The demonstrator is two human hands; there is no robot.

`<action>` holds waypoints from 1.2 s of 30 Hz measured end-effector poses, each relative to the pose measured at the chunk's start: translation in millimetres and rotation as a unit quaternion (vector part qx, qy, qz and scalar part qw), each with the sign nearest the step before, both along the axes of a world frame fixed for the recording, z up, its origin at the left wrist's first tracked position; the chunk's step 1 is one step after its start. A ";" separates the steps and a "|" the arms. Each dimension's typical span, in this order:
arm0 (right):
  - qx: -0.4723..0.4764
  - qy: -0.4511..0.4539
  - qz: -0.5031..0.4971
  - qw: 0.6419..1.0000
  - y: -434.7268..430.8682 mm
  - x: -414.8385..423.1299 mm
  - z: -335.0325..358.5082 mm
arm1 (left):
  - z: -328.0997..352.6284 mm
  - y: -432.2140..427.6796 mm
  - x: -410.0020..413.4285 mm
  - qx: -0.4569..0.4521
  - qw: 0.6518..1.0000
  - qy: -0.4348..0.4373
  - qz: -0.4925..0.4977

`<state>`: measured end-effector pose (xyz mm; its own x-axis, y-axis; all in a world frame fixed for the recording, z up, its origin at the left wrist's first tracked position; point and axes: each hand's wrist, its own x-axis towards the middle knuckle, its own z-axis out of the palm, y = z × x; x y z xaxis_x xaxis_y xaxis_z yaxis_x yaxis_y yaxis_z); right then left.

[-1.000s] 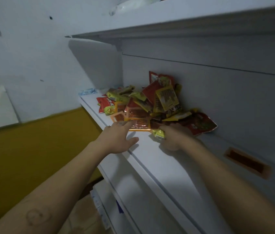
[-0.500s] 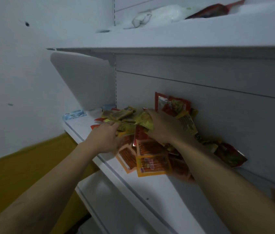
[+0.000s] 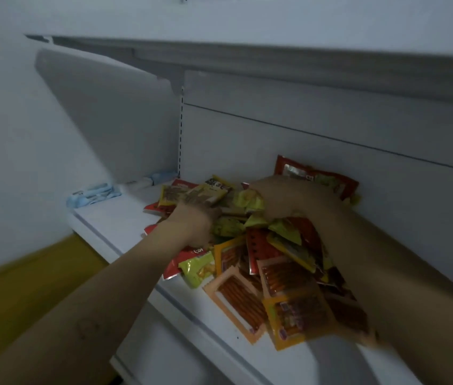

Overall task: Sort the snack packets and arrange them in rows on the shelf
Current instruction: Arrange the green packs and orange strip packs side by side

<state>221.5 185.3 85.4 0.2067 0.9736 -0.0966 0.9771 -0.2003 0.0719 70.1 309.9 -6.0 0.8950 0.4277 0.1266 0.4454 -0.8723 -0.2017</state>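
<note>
White metal shelf (image 3: 125,218) runs from the left-centre of the frame to the lower right, carrying a loose heap of snack packets (image 3: 261,245) that fills the centre and spreads toward the lower right. A person's two bare arms reach in from the bottom edge. Left hand (image 3: 196,222), left of centre, is pushed into the near-left side of the heap among yellow-green packets (image 3: 228,226); motion blur hides its fingers, so whether it grips anything cannot be told. Right hand (image 3: 289,200), just right of centre, lies palm down on top of the heap, fingers pointing left over a yellow packet (image 3: 247,198); whether they pinch a packet or only press on it cannot be told either. Behind that hand a red packet (image 3: 317,176) leans against the grey back panel (image 3: 331,120). Orange packets (image 3: 239,301) with clear windows lie flat at the front of the heap, near the shelf's front edge, partly overlapping one another. Pale blue items (image 3: 93,193), too blurred to name, sit at the shelf's far-left end, well apart from the heap. An upper shelf (image 3: 247,54) crosses the top of the frame, and a yellow wall (image 3: 25,279) shows at the lower left.
</note>
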 end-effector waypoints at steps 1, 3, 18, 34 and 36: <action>-0.022 -0.007 -0.006 1.000 3.5 0.1 -3.3 | 1.1 4.7 2.6 0.009 1.000 0.002 0.006; -0.039 -0.019 -0.028 0.999 9.2 3.9 -9.0 | 7.5 11.4 5.4 0.033 0.999 0.005 0.014; -0.143 0.004 -0.136 0.980 19.6 10.4 -19.6 | 2.7 -55.2 -24.8 -0.235 0.967 -0.013 0.098; 0.087 0.074 -0.247 0.962 36.6 -3.6 -53.0 | 28.5 -18.6 -37.0 -0.271 0.948 -0.090 0.138; 0.078 0.070 -0.260 0.960 37.5 -5.9 -53.8 | 33.1 -9.9 -37.7 -0.272 0.942 -0.137 0.138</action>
